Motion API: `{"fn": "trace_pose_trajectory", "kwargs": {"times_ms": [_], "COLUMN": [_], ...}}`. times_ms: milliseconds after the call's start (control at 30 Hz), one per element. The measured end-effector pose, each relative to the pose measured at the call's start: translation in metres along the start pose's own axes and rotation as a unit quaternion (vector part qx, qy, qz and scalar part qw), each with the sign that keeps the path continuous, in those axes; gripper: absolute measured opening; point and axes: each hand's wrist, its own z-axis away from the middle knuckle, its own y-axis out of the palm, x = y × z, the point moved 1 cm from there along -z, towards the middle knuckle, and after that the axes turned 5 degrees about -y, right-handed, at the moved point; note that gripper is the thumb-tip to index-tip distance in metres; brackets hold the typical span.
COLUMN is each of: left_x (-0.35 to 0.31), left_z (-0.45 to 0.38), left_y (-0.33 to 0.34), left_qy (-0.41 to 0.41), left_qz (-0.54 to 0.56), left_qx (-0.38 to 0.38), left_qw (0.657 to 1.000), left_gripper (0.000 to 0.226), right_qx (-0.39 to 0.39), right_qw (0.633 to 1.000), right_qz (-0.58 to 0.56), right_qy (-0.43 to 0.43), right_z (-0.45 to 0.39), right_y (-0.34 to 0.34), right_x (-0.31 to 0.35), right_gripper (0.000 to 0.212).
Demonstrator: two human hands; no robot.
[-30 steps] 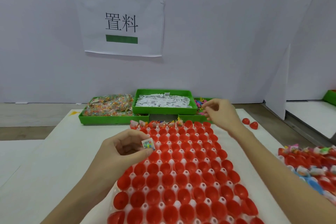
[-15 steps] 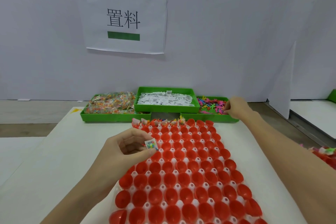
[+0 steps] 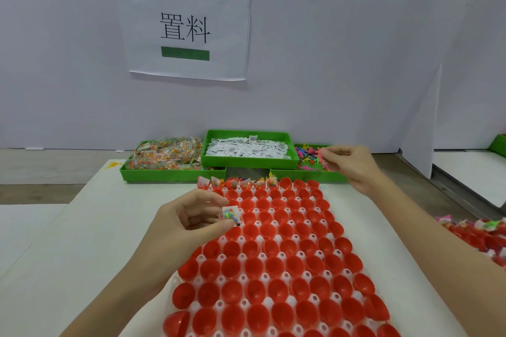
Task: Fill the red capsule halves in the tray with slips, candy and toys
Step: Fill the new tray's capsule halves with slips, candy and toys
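Red capsule halves (image 3: 273, 262) in a white tray (image 3: 269, 278). Green bins (image 3: 247, 164) at 12 o'clock: multicoloured candy packets (image 3: 167, 154), white slips (image 3: 246, 148) printed black, pink, yellow and green toys (image 3: 308, 154). White wall sign (image 3: 186, 27), black characters, green bars. Held packet (image 3: 230, 215): white, rainbow-speckled.

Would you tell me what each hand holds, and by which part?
Left hand pinches a slip-and-candy bundle by its edges. Right hand pinches a pink toy by one end.

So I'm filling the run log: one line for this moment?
left hand: holds slip and candy packet | right hand: picks toy from toy bin | far row partly filled
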Motion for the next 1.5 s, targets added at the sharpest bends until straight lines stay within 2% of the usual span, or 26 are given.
{"fn": "trace_pose_trajectory", "kwargs": {"times_ms": [100, 200, 300, 500, 833, 1000, 1067, 1167, 1300, 1400, 1433, 1500], "left_x": [-0.002, -0.004, -0.004, -0.006, 0.002, 0.004, 0.003, -0.001, -0.004, -0.01, -0.012, -0.014], "left_z": [0.003, 0.006, 0.008, 0.012, 0.014, 0.013, 0.013, 0.012, 0.01, -0.004, -0.013, -0.035], "left_y": [0.004, 0.009, 0.013, 0.016, 0.021, 0.023, 0.025, 0.031, 0.047, 0.059, 0.063, 0.072], "left_qy": [0.005, 0.007, 0.019, 0.063, 0.101, 0.117, 0.119, 0.138, 0.182, 0.182, 0.174, 0.159], "left_qz": [0.002, -0.006, -0.027, -0.084, -0.144, -0.15, -0.136, -0.135, -0.186, -0.29, -0.343, -0.46], "left_qx": [0.001, 0.018, 0.036, 0.042, -0.002, -0.002, 0.004, 0.022, 0.008, 0.032, 0.066, 0.137], "left_qw": [1.0, 1.0, 0.999, 0.994, 0.984, 0.982, 0.983, 0.981, 0.966, 0.939, 0.921, 0.863], "left_gripper": [0.033, 0.03, 0.031, 0.033, 0.051, 0.05, 0.05, 0.05, 0.042, 0.036, 0.045, 0.068], "right_qx": [0.091, 0.195, 0.253, 0.281, 0.311, 0.329, 0.327, 0.316, 0.31, 0.192, 0.146, 0.083], "right_qw": [0.995, 0.978, 0.959, 0.93, 0.916, 0.908, 0.904, 0.916, 0.92, 0.945, 0.952, 0.959], "right_qz": [-0.04, 0.02, 0.061, 0.14, 0.165, 0.164, 0.171, 0.148, 0.15, 0.181, 0.194, 0.211], "right_qy": [-0.02, -0.074, -0.111, -0.189, -0.191, -0.201, -0.214, -0.198, -0.186, -0.194, -0.188, -0.172], "right_z": [0.046, 0.101, 0.143, 0.167, 0.173, 0.177, 0.176, 0.172, 0.158, 0.135, 0.127, 0.115], "right_y": [0.02, 0.045, 0.075, 0.091, 0.083, 0.084, 0.082, 0.075, 0.058, 0.035, 0.027, 0.015], "right_x": [0.025, 0.038, 0.039, 0.047, 0.046, 0.043, 0.045, 0.047, 0.052, 0.049, 0.046, 0.037], "right_gripper": [0.021, 0.015, 0.008, 0.006, 0.009, 0.017, 0.022, 0.016, 0.011, 0.011, 0.012, 0.012]}}
